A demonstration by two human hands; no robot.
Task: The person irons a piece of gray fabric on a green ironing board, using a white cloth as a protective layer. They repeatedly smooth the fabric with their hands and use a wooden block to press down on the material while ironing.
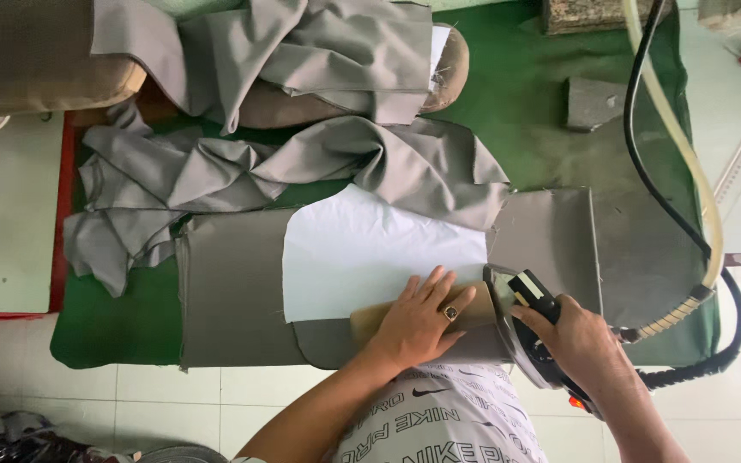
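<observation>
On the near edge of the green counter (559,103), a grey fabric piece (233,291) lies with its long axis running left to right, white lining (362,249) on top. The left hand (418,321) presses flat, fingers spread, on a tan cardboard template (370,319) at the fabric's near edge. Just right of it, the right hand (585,343) is wrapped around the handle of a steam iron (525,321) touching the template's right end.

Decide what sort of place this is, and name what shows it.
Probably a garment workshop's pressing station. The right hand grips a steam iron with hoses, the left hand flattens grey fabric on a green padded table, and more cut pieces lie heaped behind.
</observation>
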